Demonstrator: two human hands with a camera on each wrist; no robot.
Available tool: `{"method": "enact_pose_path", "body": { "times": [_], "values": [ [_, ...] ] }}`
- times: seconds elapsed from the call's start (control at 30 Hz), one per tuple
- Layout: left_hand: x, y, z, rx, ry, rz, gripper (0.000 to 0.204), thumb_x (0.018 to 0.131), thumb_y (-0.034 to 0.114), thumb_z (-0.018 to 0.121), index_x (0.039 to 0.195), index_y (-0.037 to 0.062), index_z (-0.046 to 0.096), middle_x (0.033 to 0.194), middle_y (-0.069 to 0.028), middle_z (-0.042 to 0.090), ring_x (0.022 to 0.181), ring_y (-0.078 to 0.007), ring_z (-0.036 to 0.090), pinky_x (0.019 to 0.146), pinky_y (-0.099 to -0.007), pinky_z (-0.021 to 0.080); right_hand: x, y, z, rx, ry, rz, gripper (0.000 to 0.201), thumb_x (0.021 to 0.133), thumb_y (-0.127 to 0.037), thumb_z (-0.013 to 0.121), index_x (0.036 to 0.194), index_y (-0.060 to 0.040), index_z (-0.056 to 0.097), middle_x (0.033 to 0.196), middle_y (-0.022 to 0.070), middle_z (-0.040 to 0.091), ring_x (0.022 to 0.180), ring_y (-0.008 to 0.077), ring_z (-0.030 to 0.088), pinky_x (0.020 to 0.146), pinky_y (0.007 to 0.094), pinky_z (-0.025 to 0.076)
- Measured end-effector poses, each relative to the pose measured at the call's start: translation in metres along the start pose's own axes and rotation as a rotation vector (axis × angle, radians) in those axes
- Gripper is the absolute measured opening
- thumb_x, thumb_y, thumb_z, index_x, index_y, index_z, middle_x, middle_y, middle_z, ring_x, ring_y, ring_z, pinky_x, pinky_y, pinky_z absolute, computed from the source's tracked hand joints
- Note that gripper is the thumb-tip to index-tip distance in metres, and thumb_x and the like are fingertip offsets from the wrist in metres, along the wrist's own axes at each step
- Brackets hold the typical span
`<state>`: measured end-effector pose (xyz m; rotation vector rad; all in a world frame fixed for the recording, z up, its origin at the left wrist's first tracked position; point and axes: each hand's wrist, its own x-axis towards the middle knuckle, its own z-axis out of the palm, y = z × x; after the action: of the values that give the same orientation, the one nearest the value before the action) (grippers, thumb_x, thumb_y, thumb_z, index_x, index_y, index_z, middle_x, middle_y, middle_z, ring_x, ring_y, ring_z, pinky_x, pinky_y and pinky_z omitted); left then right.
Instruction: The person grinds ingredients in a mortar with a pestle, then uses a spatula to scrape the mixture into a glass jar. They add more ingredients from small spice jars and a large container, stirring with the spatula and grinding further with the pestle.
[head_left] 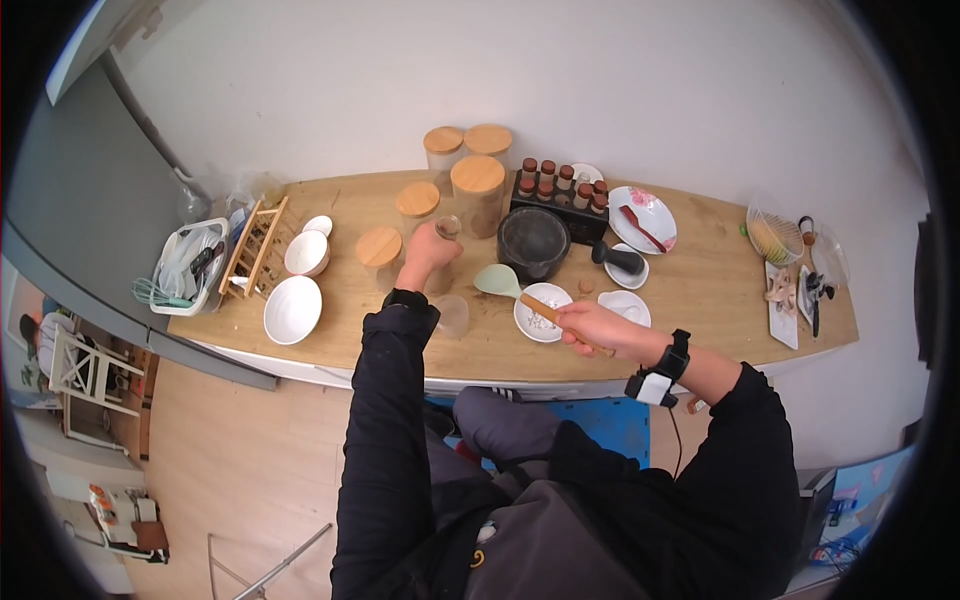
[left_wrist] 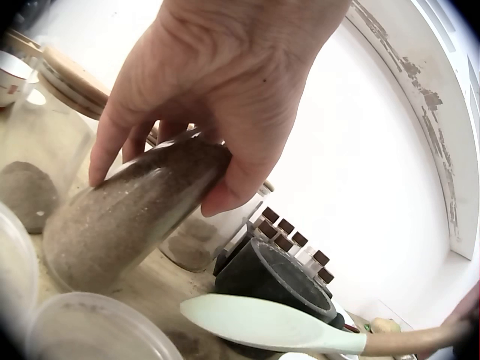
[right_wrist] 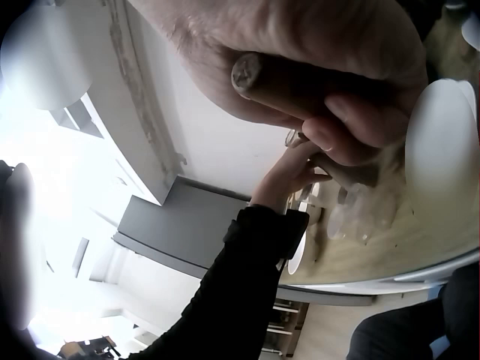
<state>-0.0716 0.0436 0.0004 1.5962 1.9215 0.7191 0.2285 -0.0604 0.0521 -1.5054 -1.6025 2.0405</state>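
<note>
Left hand (head_left: 430,250): fingers curled round one clear jar (left_wrist: 131,214) of brown powder, near five wood-lidded canisters (head_left: 477,174). Right hand (head_left: 600,330): closed round one pale-green spoon's (head_left: 497,281) wooden handle, above the countertop (head_left: 700,290).

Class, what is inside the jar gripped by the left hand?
The jar holds something brown and powdery-looking. The left hand covers part of its upper end, hiding any contents there.

The black mortar (head_left: 534,244) blocks the way behind the spoon (head_left: 497,281).

jar (left_wrist: 127,217): brown-filled, near mortar (head_left: 534,243) | spoon (head_left: 497,281): pale green, slanted above counter (head_left: 700,300)
</note>
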Motion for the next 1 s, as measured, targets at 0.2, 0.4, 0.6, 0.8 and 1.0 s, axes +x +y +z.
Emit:
{"method": "enact_pose_path", "body": {
  "times": [0.2,0.4,0.6,0.8,1.0],
  "values": [
    [0.008,-0.009,0.003,0.007,-0.035,0.008,0.036,0.059,0.020,0.072,0.090,0.0039,0.066,0.090,-0.0167,0.068,0.088,-0.0301,0.065,0.075,-0.0375,0.051,-0.025,0.018,0.033,0.347,-0.056,0.136,0.013,0.094,-0.017,0.042,0.099,-0.0059,0.046,0.070,0.0017,0.047,0.047,0.0083,0.041,0.040,0.0225,0.031],
    [0.002,-0.001,0.000,0.007,-0.019,0.007,0.036,0.059,0.020,0.071,0.092,0.0045,0.066,0.090,-0.0159,0.068,0.088,-0.0295,0.065,0.076,-0.0377,0.050,-0.021,0.030,0.066,0.381,0.018,0.131,0.012,0.095,-0.017,0.039,0.104,-0.0089,0.043,0.072,0.0013,0.045,0.050,0.0080,0.042,0.040,0.0226,0.030],
    [-0.002,0.002,-0.001,0.016,-0.037,-0.006,0.036,0.060,0.020,0.071,0.092,0.0048,0.066,0.091,-0.0158,0.068,0.088,-0.0298,0.065,0.076,-0.0378,0.050,-0.011,0.048,0.102,0.495,0.087,0.111,0.022,0.097,-0.021,0.036,0.116,-0.0108,0.042,0.074,0.0006,0.045,0.050,0.0079,0.041,0.040,0.0226,0.030],
    [-0.003,0.002,-0.001,0.007,-0.016,0.000,0.037,0.059,0.019,0.071,0.092,0.0041,0.065,0.090,-0.0161,0.067,0.089,-0.0300,0.065,0.076,-0.0378,0.050,-0.004,0.060,0.113,0.503,0.129,0.111,0.019,0.097,-0.023,0.037,0.110,-0.0101,0.043,0.075,0.0005,0.046,0.051,0.0075,0.042,0.041,0.0223,0.030],
    [0.003,-0.008,0.002,-0.032,-0.022,0.014,0.037,0.059,0.019,0.071,0.092,0.0037,0.065,0.091,-0.0161,0.067,0.089,-0.0299,0.064,0.076,-0.0375,0.050,0.016,0.073,0.113,0.488,0.166,0.141,0.023,0.097,-0.027,0.035,0.107,-0.0078,0.044,0.075,0.0009,0.047,0.053,0.0077,0.042,0.043,0.0239,0.031]
  ]
}}
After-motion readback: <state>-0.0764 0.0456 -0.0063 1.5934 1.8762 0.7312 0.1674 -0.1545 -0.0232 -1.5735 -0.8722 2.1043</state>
